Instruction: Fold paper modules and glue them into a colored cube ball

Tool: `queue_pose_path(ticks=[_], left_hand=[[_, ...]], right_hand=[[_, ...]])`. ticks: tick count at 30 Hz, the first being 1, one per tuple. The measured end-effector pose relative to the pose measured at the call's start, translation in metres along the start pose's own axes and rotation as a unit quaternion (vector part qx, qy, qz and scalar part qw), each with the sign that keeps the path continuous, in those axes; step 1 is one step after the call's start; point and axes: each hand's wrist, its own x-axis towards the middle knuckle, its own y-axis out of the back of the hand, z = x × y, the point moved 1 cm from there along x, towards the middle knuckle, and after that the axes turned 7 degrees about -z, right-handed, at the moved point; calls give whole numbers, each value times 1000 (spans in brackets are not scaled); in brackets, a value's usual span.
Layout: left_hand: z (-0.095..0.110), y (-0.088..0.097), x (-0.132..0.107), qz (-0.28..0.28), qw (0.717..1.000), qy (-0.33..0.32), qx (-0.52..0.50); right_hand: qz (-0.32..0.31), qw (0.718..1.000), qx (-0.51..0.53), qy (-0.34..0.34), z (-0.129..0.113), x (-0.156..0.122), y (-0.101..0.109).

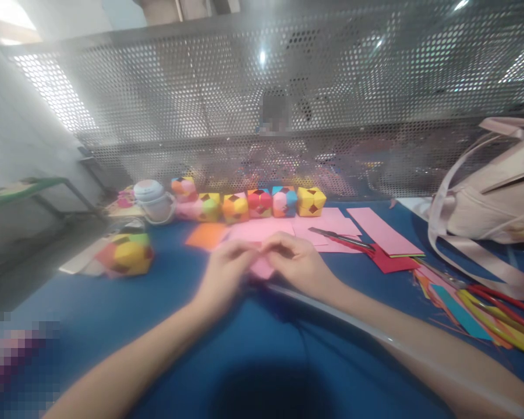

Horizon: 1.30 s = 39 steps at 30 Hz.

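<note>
My left hand [232,262] and my right hand [293,256] meet over the middle of the blue table. Both are closed, thumbs and fingertips pinching a small piece of pink paper [262,267] between them. The fingers hide much of its shape, and motion blurs the rest. Just beyond the hands lie pink paper sheets [332,224], with an orange paper square [206,235] to their left. A thin pale rod or cable [332,305] crosses in front of my right forearm.
Several folded paper cubes [260,202] line the back; a larger paper ball [128,254] sits left, near a white lidded container [153,201]. Dark-bladed scissors [343,238], red paper [390,259], paper scraps, red-handled scissors [502,297] and a pale bag [498,180] occupy the right.
</note>
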Motion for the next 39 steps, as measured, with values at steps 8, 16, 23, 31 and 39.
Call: queue_pose_path(ticks=[8,16,23,31,39], left_hand=[[3,1,-1,0,994,-33,104],[9,-4,-8,21,971,-102,217],[8,-2,-6,21,974,-81,210],[15,-2,-1,-57,991,-9,123],[15,7,3,-51,987,-33,146]], right_hand=[[-58,997,26,-36,-2,3,11],[-67,992,44,-98,2,6,10],[-91,985,-148,23,-2,2,13],[-72,966,-225,109,1,2,14],[-78,995,-40,-43,-3,3,13]])
